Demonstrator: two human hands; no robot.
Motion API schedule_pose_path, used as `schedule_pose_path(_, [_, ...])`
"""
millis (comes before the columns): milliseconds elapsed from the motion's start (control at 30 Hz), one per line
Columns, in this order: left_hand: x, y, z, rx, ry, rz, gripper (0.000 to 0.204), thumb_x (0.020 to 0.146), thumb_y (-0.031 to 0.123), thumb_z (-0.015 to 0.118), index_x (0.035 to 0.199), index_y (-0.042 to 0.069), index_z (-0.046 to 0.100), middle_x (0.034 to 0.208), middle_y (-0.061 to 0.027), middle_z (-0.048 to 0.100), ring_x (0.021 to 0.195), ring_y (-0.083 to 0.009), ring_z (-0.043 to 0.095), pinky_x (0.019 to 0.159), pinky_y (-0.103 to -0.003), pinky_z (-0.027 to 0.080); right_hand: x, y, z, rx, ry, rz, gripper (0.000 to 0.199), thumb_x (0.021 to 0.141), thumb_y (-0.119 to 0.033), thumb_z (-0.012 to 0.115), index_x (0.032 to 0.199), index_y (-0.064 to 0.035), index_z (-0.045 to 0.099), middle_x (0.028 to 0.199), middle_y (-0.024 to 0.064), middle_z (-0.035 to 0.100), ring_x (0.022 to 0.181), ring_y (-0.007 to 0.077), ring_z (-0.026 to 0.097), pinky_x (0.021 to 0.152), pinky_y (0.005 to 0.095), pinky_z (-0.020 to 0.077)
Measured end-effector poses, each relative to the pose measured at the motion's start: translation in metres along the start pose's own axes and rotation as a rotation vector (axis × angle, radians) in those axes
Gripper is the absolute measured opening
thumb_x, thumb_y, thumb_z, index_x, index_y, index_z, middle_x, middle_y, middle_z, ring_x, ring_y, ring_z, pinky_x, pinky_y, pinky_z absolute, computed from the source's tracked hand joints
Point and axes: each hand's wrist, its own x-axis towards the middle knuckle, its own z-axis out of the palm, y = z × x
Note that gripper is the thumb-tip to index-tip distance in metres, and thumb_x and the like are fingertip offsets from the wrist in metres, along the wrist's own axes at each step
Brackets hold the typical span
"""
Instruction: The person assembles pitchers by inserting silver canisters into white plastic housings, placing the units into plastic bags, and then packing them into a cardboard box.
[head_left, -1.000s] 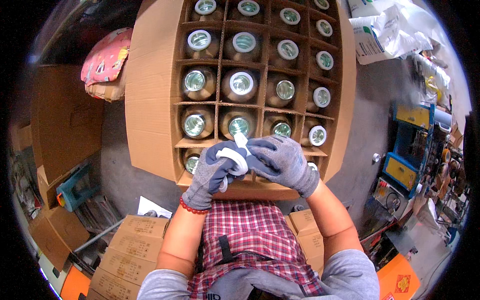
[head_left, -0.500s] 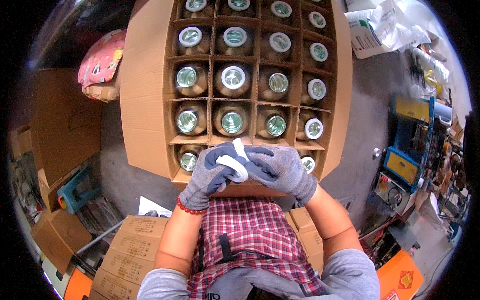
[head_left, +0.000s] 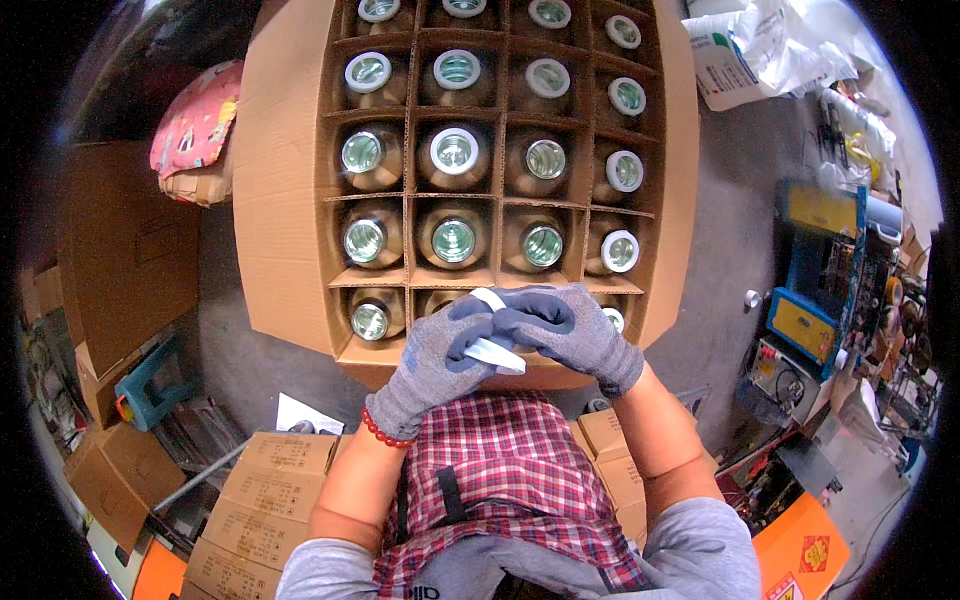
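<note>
White strip (head_left: 493, 352) lies pinched between left hand (head_left: 432, 358) and right hand (head_left: 572, 332), both grips closed on it.

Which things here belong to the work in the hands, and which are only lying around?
Belonging to the work:
- white strip, held between left hand and right hand
- divided cardboard box
- glass jars standing in its cells

Only lying around:
- pink patterned cushion
- stacked flat cartons
- white sacks
- blue machine
</note>
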Motion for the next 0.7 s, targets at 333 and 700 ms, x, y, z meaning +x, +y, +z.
schedule_pose_path(333, [-0.004, 0.019, -0.002, -0.79, 0.252, -0.592, 0.025, 0.087, 0.014, 0.06, 0.109, 0.001, 0.063, 0.09, -0.0071, 0.066, 0.074, -0.014, 0.065, 0.059, -0.025, 0.055, 0.006, -0.008, 0.008, -0.769, 0.241, -0.493, 0.037, 0.086, -0.03, 0.067, 0.115, -0.0075, 0.065, 0.116, 0.0133, 0.065, 0.106, 0.0309, 0.064, 0.088, 0.0416, 0.0521])
schedule_pose_path(700, [-0.003, 0.012, -0.008, -0.402, 0.153, -0.319, 0.011, 0.09, 0.01, 0.062, 0.092, 0.001, 0.066, 0.079, -0.0037, 0.064, 0.058, -0.0087, 0.057, 0.049, -0.021, 0.045, -0.001, -0.012, 0.011, -0.511, 0.105, -0.418, 0.042, 0.087, -0.029, 0.065, 0.122, -0.0066, 0.063, 0.117, 0.0147, 0.066, 0.102, 0.0331, 0.065, 0.086, 0.0387, 0.0529])
